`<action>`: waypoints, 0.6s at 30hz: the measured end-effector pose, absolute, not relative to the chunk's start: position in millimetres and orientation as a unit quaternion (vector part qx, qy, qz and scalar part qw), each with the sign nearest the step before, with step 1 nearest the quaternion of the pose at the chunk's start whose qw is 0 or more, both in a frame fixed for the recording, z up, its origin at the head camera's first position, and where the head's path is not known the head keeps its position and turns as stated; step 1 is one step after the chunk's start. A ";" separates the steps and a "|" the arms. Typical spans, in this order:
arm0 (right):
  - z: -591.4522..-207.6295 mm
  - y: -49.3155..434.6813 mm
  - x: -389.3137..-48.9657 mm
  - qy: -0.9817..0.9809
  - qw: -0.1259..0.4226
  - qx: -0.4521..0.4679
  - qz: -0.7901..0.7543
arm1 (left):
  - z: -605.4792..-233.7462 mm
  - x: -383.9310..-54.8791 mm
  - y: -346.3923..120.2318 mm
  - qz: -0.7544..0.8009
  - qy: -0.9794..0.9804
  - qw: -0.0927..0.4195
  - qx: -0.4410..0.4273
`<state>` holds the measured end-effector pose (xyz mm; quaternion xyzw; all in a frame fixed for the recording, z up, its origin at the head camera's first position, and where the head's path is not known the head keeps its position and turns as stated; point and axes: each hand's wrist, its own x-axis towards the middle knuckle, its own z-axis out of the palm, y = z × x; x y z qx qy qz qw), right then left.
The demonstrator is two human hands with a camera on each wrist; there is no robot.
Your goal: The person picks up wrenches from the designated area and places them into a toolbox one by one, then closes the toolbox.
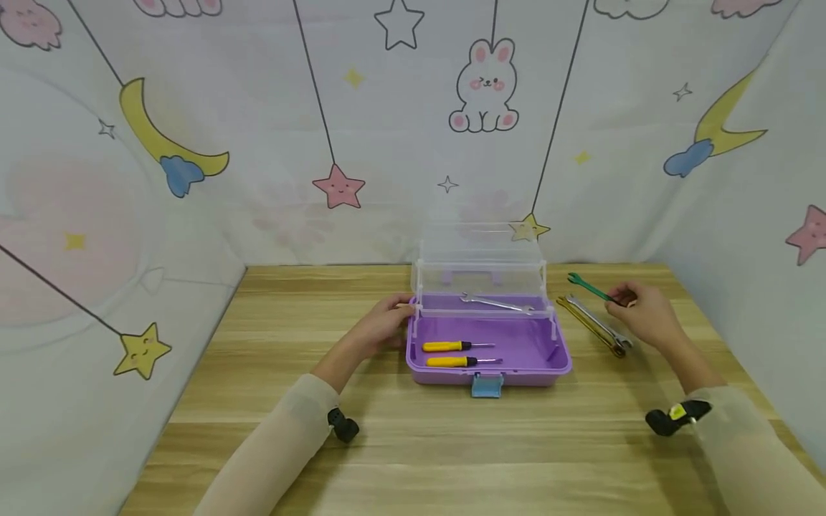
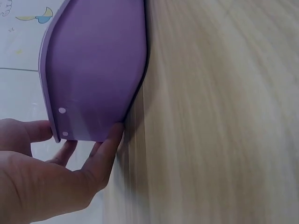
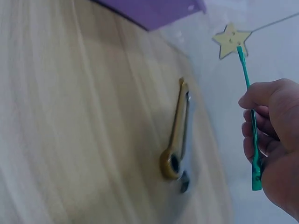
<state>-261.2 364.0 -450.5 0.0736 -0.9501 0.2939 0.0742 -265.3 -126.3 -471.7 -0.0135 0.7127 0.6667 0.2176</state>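
Note:
A purple toolbox (image 1: 490, 378) with its clear lid (image 1: 480, 251) raised stands on the table. Two yellow-handled screwdrivers (image 1: 448, 361) lie inside, and a silver wrench (image 1: 497, 304) shows through the clear plastic near the back. At the box's left end, my left hand (image 1: 385, 324) holds the wall, thumb at the rim and fingers lower down (image 2: 108, 151). My right hand (image 1: 645, 315) pinches a green wrench (image 3: 253, 135) above the table, right of the box. Below it lie a gold wrench (image 1: 590, 326) and a silver wrench (image 1: 600, 320), side by side.
The wooden table (image 1: 290, 301) reaches back to a patterned cloth (image 1: 400, 129), which also hangs at both sides. A blue latch (image 1: 487, 385) hangs down at the toolbox's front. Small black cameras (image 1: 343, 426) are strapped to both wrists.

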 end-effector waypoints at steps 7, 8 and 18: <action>-425.7 338.9 -258.8 -0.943 0.097 0.123 0.294 | -467.9 -260.0 -127.4 0.662 0.717 0.218 -0.017; -422.1 334.7 -258.0 -0.942 0.101 0.127 0.294 | -467.7 -259.8 -127.8 0.664 0.714 0.219 -0.016; -394.3 296.0 -251.8 -0.931 0.109 0.182 0.297 | -472.9 -260.0 -130.5 0.675 0.705 0.218 0.006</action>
